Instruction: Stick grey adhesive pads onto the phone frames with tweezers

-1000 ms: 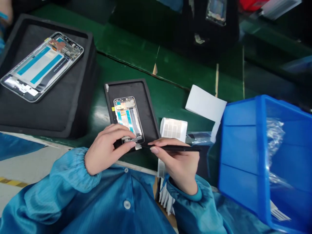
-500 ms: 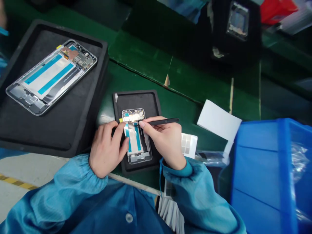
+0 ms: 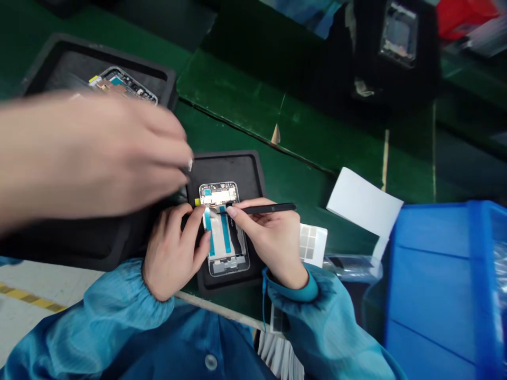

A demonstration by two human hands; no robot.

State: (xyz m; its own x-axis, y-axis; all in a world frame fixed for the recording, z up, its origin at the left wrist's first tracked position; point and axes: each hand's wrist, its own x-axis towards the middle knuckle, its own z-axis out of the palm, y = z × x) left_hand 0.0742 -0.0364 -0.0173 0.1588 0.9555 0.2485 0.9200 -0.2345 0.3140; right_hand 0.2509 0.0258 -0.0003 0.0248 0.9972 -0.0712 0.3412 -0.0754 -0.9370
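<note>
An opened phone (image 3: 218, 232) with bare circuitry and two blue strips lies in a small black tray (image 3: 227, 163). My right hand (image 3: 273, 235) pinches black tweezers (image 3: 269, 208), their tip over the phone just below its circuit board. My left hand (image 3: 174, 248) rests at the phone's left edge. Its fingers are apart, with the index fingertip at the frame near a yellow tab (image 3: 197, 202); I see nothing held in it. Another person's hand (image 3: 119, 150), blurred, reaches in from the left, in front of a second opened phone (image 3: 137, 89).
A larger black tray (image 3: 106, 253) under that second phone stands to the left. On the right are a sheet of grey square stickers (image 3: 312, 243), a white paper (image 3: 362, 203) and a blue bin (image 3: 431, 285). Another phone (image 3: 400, 34) lies at the back on black foam.
Another person's hand has come in from the left and covers much of the second phone. My hands and the tweezers stay at nearly the same place on the phone; the view has shifted slightly.
</note>
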